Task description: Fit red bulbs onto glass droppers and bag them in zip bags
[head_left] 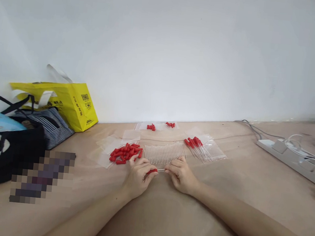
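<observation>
Red cap (152,171): pinched in the left hand, above the middle of the worktop (220,220); whether it sits on the tube's end, cannot tell
Clear tube (161,170): spans the gap between the two hands
Left hand (138,176): fingers clamped on the red cap
Right hand (181,175): fingers closed on the clear tube
Loose red caps (123,153): heaped just beyond the left hand
Row of tubes (165,153): side by side, beyond both hands
Red-tipped tubes (195,142): fanned, right of the row
</observation>
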A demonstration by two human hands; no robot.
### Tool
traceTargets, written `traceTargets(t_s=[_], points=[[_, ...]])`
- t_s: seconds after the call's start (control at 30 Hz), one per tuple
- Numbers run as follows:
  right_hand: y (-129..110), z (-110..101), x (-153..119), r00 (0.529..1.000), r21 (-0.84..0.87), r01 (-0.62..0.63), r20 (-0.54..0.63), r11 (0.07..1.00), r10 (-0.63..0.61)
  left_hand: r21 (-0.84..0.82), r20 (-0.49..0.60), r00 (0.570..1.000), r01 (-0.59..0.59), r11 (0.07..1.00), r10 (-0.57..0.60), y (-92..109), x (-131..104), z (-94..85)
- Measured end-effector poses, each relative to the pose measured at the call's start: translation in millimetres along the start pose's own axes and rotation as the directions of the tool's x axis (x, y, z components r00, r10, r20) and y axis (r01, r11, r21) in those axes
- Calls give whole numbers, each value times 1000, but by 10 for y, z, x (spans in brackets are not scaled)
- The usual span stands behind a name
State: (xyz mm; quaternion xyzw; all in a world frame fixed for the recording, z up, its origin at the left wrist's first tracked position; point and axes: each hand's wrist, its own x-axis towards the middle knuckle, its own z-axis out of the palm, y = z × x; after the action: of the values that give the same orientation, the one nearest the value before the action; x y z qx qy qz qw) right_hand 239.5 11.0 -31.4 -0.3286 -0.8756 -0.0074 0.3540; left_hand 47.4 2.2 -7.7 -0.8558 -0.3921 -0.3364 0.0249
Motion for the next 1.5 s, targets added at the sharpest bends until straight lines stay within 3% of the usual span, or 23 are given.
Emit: traceTargets(t_s=[0.3, 0.57, 0.77, 0.87, 0.93, 1.0, 1.07, 1.13, 1.3, 1.5], points=[[-17, 40, 23, 1000, 42, -1, -2, 999, 1, -36, 17, 1000, -1, 999, 1, 37, 5, -17], [-26, -15, 72, 995, 150, -93, 47, 984, 86, -38, 38, 997, 65, 997, -63, 27, 32, -1], [-74, -10, 59, 999, 54, -33, 39, 998, 31, -64, 67, 990, 126, 990, -122, 26, 32, -12], [-15, -66, 41, 997, -65, -78, -10, 995, 77, -14, 7, 993, 119, 993, -119, -52, 18, -45], [115, -127, 21, 968, -167, -233, -138, 958, 211, 66, -57, 992, 119, 991, -115, -137, 4, -77], [295, -191, -1, 891, -255, -431, -274, 865, 363, 152, -102, 988, 128, 980, -114, -222, -8, -105], [472, -239, -16, 815, -320, -571, -329, 756, 477, 221, -122, 986, 139, 965, -114, -285, -14, -119], [597, -257, -17, 771, -369, -636, -322, 678, 549, 266, -120, 986, 145, 953, -116, -321, -14, -119], [661, -181, 14, 772, -457, -627, -255, 631, 582, 322, -153, 981, 165, 932, -121, -400, -9, -115], [631, -140, 33, 804, -486, -585, -244, 649, 542, 417, -218, 962, 242, 876, -163, -552, -5, -137]])
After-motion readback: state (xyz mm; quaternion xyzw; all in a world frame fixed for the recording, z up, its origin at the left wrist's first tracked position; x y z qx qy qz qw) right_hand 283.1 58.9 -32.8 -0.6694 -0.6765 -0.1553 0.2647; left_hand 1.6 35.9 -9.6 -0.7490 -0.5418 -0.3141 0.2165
